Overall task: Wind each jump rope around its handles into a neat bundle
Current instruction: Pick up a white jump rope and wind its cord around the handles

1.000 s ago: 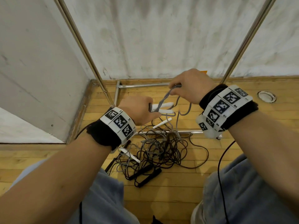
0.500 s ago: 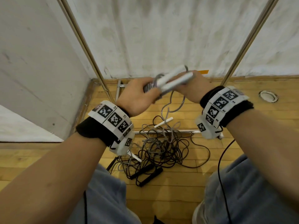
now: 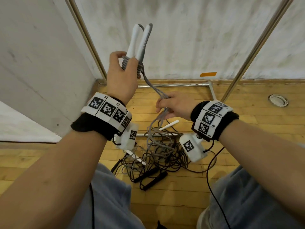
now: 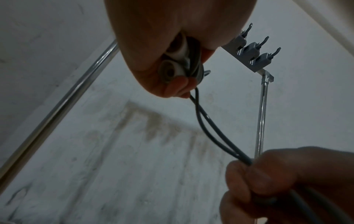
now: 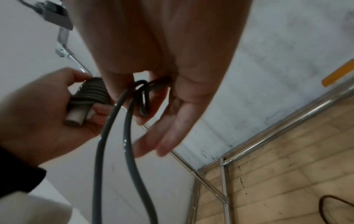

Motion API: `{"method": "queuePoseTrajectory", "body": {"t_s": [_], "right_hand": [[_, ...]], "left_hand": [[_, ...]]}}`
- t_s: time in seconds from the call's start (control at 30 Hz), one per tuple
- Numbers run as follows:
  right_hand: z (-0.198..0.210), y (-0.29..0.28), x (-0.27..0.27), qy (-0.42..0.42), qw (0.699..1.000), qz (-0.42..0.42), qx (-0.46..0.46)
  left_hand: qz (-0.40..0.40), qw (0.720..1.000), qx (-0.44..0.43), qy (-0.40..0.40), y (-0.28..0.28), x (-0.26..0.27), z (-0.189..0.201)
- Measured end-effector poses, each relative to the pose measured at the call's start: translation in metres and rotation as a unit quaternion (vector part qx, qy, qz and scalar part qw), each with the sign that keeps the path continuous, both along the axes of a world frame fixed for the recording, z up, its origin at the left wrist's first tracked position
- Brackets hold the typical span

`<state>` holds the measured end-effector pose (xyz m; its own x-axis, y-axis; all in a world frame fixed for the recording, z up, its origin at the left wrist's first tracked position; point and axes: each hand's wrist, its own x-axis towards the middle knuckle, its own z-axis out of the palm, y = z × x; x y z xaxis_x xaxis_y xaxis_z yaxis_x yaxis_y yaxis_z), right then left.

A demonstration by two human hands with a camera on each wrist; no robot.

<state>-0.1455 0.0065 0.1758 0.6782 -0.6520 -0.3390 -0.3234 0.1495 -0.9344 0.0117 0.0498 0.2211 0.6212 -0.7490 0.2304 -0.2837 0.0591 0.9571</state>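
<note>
Grey rope (image 3: 155,90): our left hand (image 3: 121,76) grips the handles (image 3: 138,42), right hand (image 3: 175,104) pinches the rope; slack could snag the floor pile (image 3: 158,154).

Little could be read. The left wristband (image 3: 107,111) carried black-and-white square code tags with tiny corner marks, one looking like "L3". Similar small marks beside the right wristband's (image 3: 212,118) tags stayed illegible.

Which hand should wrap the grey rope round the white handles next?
The right hand, probably. It already pinches the doubled grey rope just below the coils, so it can loop it round. The left hand is busy gripping the white handles upright.
</note>
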Motion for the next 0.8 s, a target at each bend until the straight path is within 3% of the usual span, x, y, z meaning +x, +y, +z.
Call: {"method": "queuePoseTrajectory", "body": {"t_s": [0.1, 0.17, 0.3, 0.4, 0.5, 0.63, 0.73, 0.8], "right_hand": [[0.001, 0.000, -0.002, -0.034, 0.999, -0.015, 0.037], [0.003, -0.002, -0.004, -0.031, 0.999, -0.015, 0.009], [0.005, -0.003, -0.012, 0.024, 0.995, -0.002, -0.098], [0.006, -0.005, -0.017, 0.099, 0.971, 0.023, -0.218], [0.004, -0.008, -0.020, 0.138, 0.952, 0.017, -0.272], [0.004, -0.007, -0.021, 0.130, 0.917, -0.034, -0.374], [0.007, -0.007, -0.022, 0.201, 0.899, 0.037, -0.386], [0.011, -0.007, -0.022, 0.216, 0.908, 0.082, -0.350]], "left_hand": [[0.014, 0.998, 0.028, -0.061, -0.002, 0.007, -0.004], [0.032, 0.994, 0.048, -0.098, -0.003, 0.012, -0.007], [0.074, 0.988, 0.058, -0.119, -0.006, 0.028, -0.009], [0.091, 0.987, 0.065, -0.115, -0.006, 0.037, -0.007], [0.097, 0.985, 0.076, -0.119, -0.006, 0.039, -0.008], [0.107, 0.978, 0.098, -0.146, -0.009, 0.046, -0.015], [0.130, 0.973, 0.108, -0.159, -0.011, 0.055, -0.020], [0.129, 0.961, 0.147, -0.196, -0.012, 0.059, -0.025]]}}
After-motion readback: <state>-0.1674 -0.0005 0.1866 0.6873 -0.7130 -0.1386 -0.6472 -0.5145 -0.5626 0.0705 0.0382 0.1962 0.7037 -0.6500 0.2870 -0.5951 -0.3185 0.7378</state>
